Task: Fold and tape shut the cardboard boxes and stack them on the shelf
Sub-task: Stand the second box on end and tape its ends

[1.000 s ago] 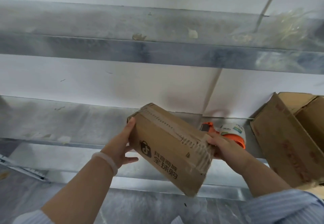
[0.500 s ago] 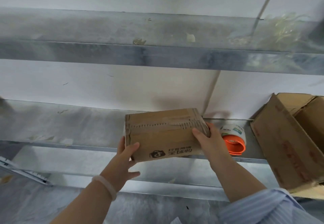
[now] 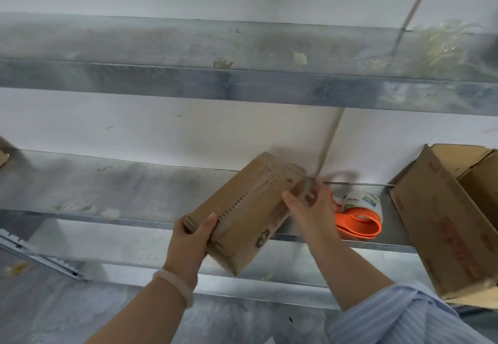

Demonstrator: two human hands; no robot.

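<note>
A small taped cardboard box (image 3: 250, 209) with a black logo is tilted over the front edge of the middle metal shelf (image 3: 121, 190). My left hand (image 3: 192, 241) grips its lower left end, thumb on top. My right hand (image 3: 310, 206) holds its upper right end, fingers curled against the side. An orange tape dispenser (image 3: 359, 215) with a white roll sits on the shelf just right of my right hand.
A large open cardboard box (image 3: 442, 222) leans at the right end of the shelf. An upper metal shelf (image 3: 242, 79) runs above, with a tangle of pale strands (image 3: 442, 44) at its right. The white wall stands behind.
The box was level half a second ago; it has turned so its right end points up toward the wall. My left hand has shifted to its lower end.
</note>
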